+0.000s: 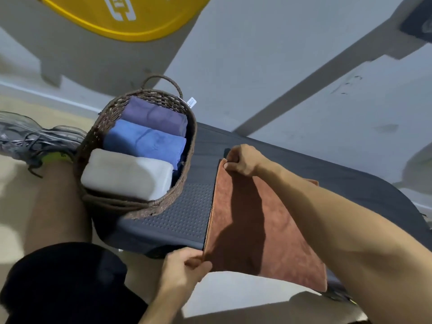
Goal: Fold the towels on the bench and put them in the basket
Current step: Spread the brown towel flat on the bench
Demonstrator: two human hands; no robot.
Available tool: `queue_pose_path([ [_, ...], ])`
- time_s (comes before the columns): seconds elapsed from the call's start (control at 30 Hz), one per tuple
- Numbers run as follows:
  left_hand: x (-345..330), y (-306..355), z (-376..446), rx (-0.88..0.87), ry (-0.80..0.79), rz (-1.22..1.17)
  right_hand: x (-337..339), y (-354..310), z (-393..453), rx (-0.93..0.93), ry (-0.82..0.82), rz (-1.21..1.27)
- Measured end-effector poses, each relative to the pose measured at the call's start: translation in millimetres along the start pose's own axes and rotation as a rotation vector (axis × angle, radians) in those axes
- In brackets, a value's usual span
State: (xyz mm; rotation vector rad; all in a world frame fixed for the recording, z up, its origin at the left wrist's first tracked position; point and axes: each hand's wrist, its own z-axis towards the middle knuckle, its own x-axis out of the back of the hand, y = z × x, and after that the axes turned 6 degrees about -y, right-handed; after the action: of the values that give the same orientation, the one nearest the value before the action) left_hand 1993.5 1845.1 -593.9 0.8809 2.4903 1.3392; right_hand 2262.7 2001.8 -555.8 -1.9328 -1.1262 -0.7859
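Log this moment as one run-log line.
step: folding rust towel on bench | left hand: pinches near corner | right hand: pinches far corner | basket: three folded towels

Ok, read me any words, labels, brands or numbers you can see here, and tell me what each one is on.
Yellow disc: large white characters, cropped by the frame's top edge and upside down; not readable.
White tag at the rim of the basket: tiny print, too small and blurred to read.
Rust-brown towel, folded towels in the basket, bench: no text visible.
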Motion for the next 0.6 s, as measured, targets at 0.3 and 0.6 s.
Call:
queue_pose_path([
  [0.3,-4,-8,5,0.105,0.054,-0.072,25,-14,23,0.049,-0.253,-0.085],
  [0.6,5,-6,6,0.07,0.134,-0.13,-27,-17,-9,0.043,0.446,0.119],
])
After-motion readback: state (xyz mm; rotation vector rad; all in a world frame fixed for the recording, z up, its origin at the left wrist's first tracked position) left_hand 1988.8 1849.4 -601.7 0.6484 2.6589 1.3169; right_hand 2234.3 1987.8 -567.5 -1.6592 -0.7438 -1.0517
